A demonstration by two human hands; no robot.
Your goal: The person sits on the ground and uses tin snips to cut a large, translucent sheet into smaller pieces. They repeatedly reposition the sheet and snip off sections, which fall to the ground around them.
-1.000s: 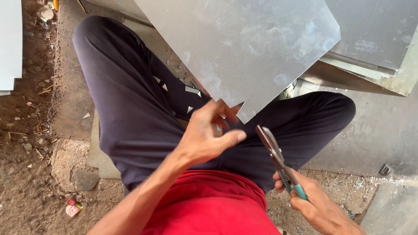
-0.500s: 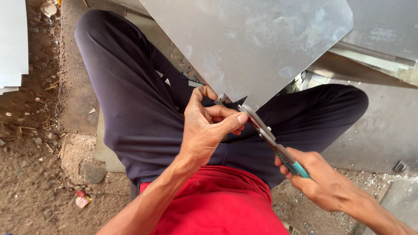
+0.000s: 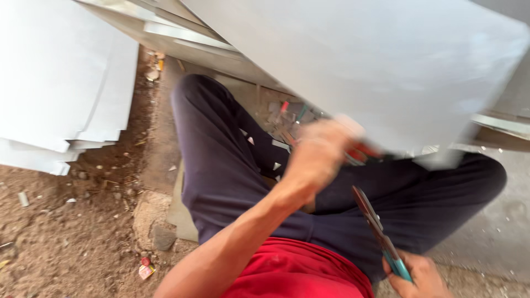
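I sit cross-legged in dark trousers and a red shirt. My left hand (image 3: pixel 323 149), blurred by motion, grips the lower edge of a large grey metal sheet (image 3: pixel 375 60) that tilts over my lap. My right hand (image 3: pixel 414 276), at the bottom right, holds tin snips (image 3: pixel 378 232) by their teal handles. The snips' dark blades point up toward the sheet's edge but stay below it, apart from the metal.
A stack of pale metal sheets (image 3: pixel 61 88) lies on the dirt at the left. More sheets and folded metal strips (image 3: pixel 182 44) sit behind my knees. Small tools with red and green handles (image 3: pixel 290 113) lie past my left knee. Stones and scraps litter the ground.
The snips have come away from the sheet's edge and dropped toward my lap. My left hand has shifted right along the edge, and the sheet now covers more of the view.
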